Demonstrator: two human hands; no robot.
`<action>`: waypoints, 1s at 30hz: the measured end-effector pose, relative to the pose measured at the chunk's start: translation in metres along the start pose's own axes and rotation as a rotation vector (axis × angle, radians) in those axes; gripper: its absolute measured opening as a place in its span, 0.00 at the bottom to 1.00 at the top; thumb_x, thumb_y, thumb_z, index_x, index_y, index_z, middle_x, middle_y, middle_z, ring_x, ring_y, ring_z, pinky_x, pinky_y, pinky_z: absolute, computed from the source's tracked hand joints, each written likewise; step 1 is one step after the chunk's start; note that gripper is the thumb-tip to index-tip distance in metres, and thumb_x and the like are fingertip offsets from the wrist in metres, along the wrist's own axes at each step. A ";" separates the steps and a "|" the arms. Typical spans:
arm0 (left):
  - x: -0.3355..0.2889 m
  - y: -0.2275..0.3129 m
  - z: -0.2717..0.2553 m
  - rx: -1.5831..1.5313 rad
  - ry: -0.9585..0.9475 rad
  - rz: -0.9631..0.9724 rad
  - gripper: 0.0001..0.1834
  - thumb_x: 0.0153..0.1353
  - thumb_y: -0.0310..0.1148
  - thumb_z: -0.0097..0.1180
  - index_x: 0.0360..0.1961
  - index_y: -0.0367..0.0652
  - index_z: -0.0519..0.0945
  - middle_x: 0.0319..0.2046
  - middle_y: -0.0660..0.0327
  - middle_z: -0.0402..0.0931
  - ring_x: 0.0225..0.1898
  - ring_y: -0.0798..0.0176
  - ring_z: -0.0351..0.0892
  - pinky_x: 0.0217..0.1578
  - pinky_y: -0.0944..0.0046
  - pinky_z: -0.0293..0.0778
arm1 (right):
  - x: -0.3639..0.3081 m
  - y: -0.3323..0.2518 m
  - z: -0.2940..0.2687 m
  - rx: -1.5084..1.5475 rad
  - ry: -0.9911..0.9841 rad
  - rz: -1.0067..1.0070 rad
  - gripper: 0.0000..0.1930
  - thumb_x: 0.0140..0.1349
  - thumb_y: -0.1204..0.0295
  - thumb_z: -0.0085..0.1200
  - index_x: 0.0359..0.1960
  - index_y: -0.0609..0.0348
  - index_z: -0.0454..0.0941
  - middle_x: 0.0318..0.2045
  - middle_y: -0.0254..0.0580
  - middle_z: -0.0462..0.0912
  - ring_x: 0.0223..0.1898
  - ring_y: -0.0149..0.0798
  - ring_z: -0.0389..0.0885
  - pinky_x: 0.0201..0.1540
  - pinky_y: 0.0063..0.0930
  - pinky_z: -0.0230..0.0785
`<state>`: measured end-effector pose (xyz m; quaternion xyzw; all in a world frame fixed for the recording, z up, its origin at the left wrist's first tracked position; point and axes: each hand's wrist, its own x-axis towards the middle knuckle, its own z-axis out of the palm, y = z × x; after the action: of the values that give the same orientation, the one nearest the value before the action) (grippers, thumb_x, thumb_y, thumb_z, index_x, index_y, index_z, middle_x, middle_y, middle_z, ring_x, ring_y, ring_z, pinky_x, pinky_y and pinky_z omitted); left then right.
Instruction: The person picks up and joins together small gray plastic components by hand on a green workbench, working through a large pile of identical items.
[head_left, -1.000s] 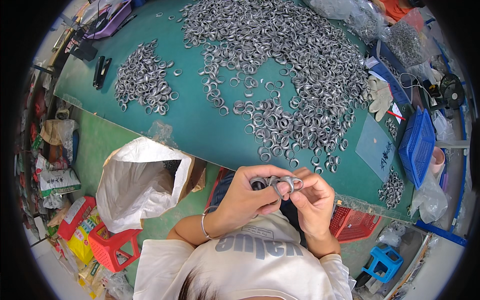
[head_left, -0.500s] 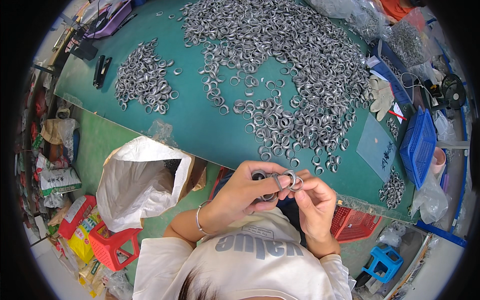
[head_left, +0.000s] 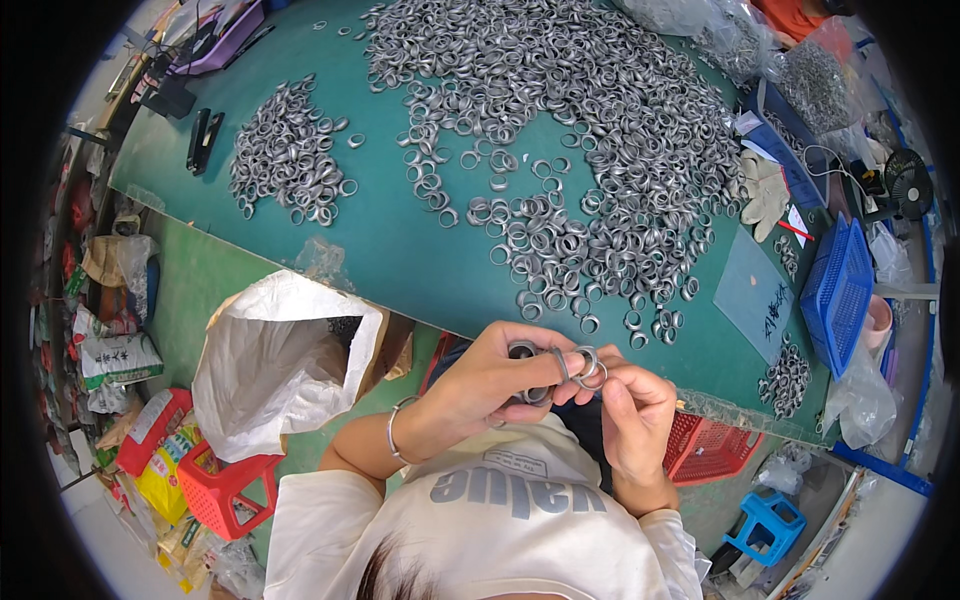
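Just off the table's front edge, my left hand (head_left: 478, 382) is curled around several grey metal rings (head_left: 521, 350). Some of them sit in the palm, and another lies along the thumb. At its fingertips, one more metal ring (head_left: 593, 377) stands between the two hands. My right hand (head_left: 640, 402) pinches that ring from the right with thumb and fingers. Ahead of my hands, a large pile of similar grey rings (head_left: 570, 245) spreads over the green tabletop (head_left: 400, 275). How many rings the left palm holds is hidden by the fingers.
A smaller ring pile (head_left: 287, 155) lies at the left, near a black stapler-like tool (head_left: 204, 142). Below the table edge stands an open white sack (head_left: 275, 390) beside a red stool (head_left: 228, 495). Blue baskets (head_left: 838, 290), a glove (head_left: 764, 193) and a small ring heap (head_left: 785, 380) are at the right.
Both hands stay together at the same spot, with only slight shifts of fingers and left wrist. The ring at the fingertips has tilted a little. The piles look the same.
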<state>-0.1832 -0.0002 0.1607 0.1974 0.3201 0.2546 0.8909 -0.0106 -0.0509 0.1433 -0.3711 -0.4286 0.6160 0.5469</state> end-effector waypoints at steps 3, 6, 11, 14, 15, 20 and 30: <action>0.000 -0.001 0.003 0.035 0.016 0.037 0.13 0.56 0.33 0.56 0.34 0.30 0.78 0.24 0.57 0.74 0.13 0.78 0.57 0.11 0.78 0.48 | 0.000 0.000 -0.001 0.018 0.002 0.004 0.06 0.61 0.80 0.46 0.35 0.70 0.76 0.34 0.48 0.76 0.35 0.36 0.74 0.39 0.27 0.69; -0.003 0.000 0.006 0.082 0.018 0.090 0.14 0.56 0.33 0.57 0.34 0.30 0.78 0.25 0.57 0.75 0.14 0.78 0.59 0.11 0.78 0.49 | -0.001 0.002 -0.001 0.027 0.002 -0.009 0.07 0.61 0.81 0.46 0.36 0.70 0.76 0.33 0.48 0.76 0.35 0.36 0.74 0.40 0.27 0.68; -0.004 -0.004 0.004 0.104 0.025 0.127 0.14 0.56 0.34 0.58 0.36 0.31 0.78 0.27 0.57 0.77 0.16 0.77 0.61 0.12 0.79 0.51 | -0.001 0.002 0.000 0.009 -0.002 -0.040 0.07 0.61 0.81 0.46 0.37 0.71 0.76 0.33 0.48 0.76 0.35 0.36 0.73 0.40 0.28 0.68; -0.003 -0.005 0.004 0.102 0.023 0.132 0.14 0.57 0.33 0.57 0.36 0.31 0.78 0.27 0.57 0.77 0.16 0.77 0.62 0.12 0.79 0.52 | -0.001 0.002 0.000 0.004 0.001 -0.052 0.07 0.60 0.82 0.46 0.37 0.70 0.76 0.33 0.48 0.76 0.35 0.36 0.74 0.40 0.28 0.68; -0.001 -0.006 0.004 0.100 0.011 0.146 0.14 0.57 0.33 0.56 0.37 0.31 0.77 0.27 0.57 0.76 0.17 0.77 0.62 0.12 0.79 0.52 | -0.001 0.002 -0.001 0.010 0.010 -0.054 0.07 0.60 0.82 0.46 0.37 0.70 0.76 0.33 0.47 0.77 0.35 0.36 0.74 0.40 0.27 0.68; 0.014 -0.018 -0.002 -0.034 0.035 0.242 0.13 0.61 0.32 0.49 0.41 0.31 0.75 0.21 0.58 0.71 0.12 0.77 0.58 0.10 0.79 0.50 | 0.002 0.007 -0.004 0.027 0.118 -0.069 0.06 0.59 0.84 0.47 0.36 0.69 0.76 0.34 0.45 0.77 0.35 0.34 0.74 0.39 0.25 0.68; 0.035 -0.037 -0.025 -0.174 0.166 0.239 0.08 0.61 0.30 0.48 0.37 0.35 0.72 0.22 0.59 0.67 0.11 0.76 0.58 0.08 0.78 0.51 | 0.133 -0.056 -0.163 -0.580 0.491 -0.314 0.11 0.60 0.64 0.52 0.28 0.60 0.77 0.26 0.32 0.77 0.29 0.24 0.71 0.34 0.20 0.62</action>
<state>-0.1641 -0.0045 0.1074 0.1347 0.3436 0.4009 0.8385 0.1433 0.1025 0.1386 -0.5761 -0.4924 0.2719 0.5930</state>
